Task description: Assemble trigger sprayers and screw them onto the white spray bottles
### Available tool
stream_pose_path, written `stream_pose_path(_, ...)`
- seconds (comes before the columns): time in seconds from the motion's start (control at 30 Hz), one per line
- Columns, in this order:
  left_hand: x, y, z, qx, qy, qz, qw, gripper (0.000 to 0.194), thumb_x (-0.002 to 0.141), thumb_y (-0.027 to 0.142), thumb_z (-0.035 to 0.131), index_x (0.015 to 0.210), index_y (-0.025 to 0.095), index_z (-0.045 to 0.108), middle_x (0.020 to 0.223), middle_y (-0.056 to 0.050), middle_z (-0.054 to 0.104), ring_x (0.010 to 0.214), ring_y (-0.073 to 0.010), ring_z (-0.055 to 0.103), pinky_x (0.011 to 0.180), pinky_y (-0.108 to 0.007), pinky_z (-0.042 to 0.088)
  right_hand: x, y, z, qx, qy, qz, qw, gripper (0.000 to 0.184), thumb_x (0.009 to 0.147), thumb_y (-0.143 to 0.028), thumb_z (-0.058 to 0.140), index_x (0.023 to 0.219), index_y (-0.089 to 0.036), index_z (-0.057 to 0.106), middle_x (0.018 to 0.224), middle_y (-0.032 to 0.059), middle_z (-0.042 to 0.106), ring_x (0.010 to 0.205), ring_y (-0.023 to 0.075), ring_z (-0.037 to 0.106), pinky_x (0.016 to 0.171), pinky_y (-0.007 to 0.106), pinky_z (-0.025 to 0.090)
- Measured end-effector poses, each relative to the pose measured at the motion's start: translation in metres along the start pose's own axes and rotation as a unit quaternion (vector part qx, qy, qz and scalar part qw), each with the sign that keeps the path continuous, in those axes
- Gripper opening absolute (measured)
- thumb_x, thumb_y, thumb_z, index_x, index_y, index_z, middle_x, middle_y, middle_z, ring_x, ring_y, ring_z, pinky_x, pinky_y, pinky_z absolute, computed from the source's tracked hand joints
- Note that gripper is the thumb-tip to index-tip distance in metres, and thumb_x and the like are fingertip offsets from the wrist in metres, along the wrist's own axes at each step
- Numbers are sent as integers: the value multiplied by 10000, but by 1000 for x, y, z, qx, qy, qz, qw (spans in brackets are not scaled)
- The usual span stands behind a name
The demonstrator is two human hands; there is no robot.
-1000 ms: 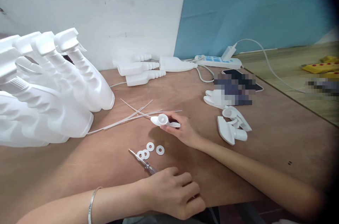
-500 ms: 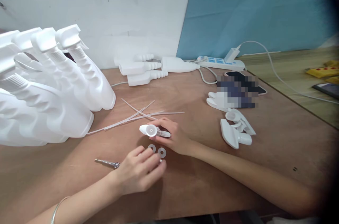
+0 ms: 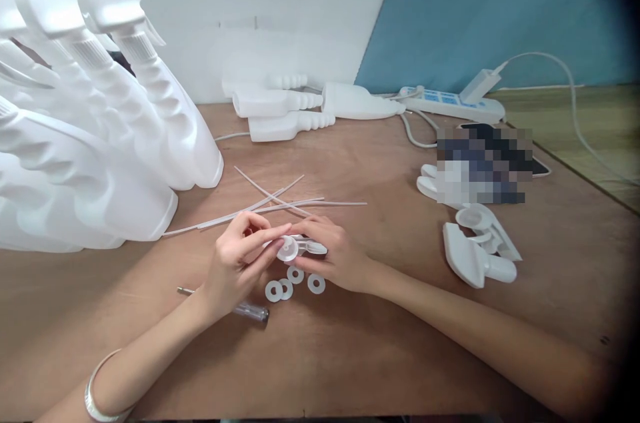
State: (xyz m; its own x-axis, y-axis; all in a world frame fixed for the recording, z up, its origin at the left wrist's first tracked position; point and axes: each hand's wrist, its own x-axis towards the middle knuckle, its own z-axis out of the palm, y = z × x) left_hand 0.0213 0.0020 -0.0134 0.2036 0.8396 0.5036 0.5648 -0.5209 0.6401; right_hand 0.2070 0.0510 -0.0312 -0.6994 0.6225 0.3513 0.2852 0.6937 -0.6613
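Note:
A white trigger spray head [image 3: 289,249] lies in the grip of my right hand [image 3: 340,256], its round opening turned up towards me. At that opening the thumb and fingertips of my left hand [image 3: 237,260] are pinched together; what they hold, if anything, is too small to make out. Just below the hands, several flat white washers [image 3: 317,284] rest on the table, some overlapping. A screwdriver with a clear handle [image 3: 253,312] is partly covered by my left wrist. Thin white dip tubes [image 3: 280,203] lie crossed behind the hands.
White spray bottles [image 3: 165,123] with trigger heads crowd the left side. Further loose spray heads [image 3: 463,256] lie at right, near a pixelated patch and a phone [image 3: 541,166]. Along the wall are white bottle-shaped pieces [image 3: 350,102] and a power strip [image 3: 450,103] with cables.
My left hand has risen from beside the washers to the spray head's opening. More washers and the screwdriver's handle now show. The camera view has shifted; my right hand keeps its grip.

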Motion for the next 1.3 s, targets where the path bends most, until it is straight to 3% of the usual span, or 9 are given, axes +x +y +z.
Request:
stream_pose_path(0.17, -2, -6, 2, -27, -37, -54, 997, 265, 843, 211, 503, 1085, 218, 611, 879, -42, 501, 804, -123, 520, 710, -271, 460, 1, 1, 0, 11, -1, 5, 1000, 207, 795, -296, 571, 982, -214, 537, 885, 1, 632, 831, 145, 560, 798, 297, 394)
stream_pose_path(0.6, -3, -6, 0, -28, -66, -53, 996, 290, 835, 254, 515, 1115, 206, 571, 939, -58, 512, 867, -151, 518, 761, -309, 463, -1, 1, 0, 22, -7, 25, 999, 204, 811, -320, 542, 994, -231, 541, 905, -1, 641, 828, 140, 564, 822, 305, 390)
stream_pose_path(0.87, -2, -4, 1, -27, -71, -33, 997, 473, 733, 253, 639, 1174, 202, 474, 1047, -77, 505, 988, -193, 504, 817, -355, 464, -1, 2, -1, 31, -7, 38, 999, 238, 791, -262, 549, 1027, -242, 535, 966, 7, 640, 904, 162, 567, 838, 320, 399)
stream_pose_path(1.03, -2, -4, 0, -21, -26, 14, 999, 305, 747, 198, 618, 1039, 188, 530, 1038, -74, 526, 1000, -192, 523, 843, -365, 463, 0, 1, -1, 53, -6, 44, 998, 249, 785, -255, 566, 1033, -243, 545, 1000, 8, 636, 928, 163, 564, 846, 317, 403)
stream_pose_path(1.3, -2, -5, 1, 16, -27, 27, 999, 161, 769, 230, 598, 926, 194, 608, 1024, -81, 536, 1006, -207, 528, 789, -348, 492, 0, 2, -1, 52, 4, 38, 998, 246, 791, -289, 560, 1033, -243, 552, 993, 16, 635, 924, 164, 575, 818, 313, 427)
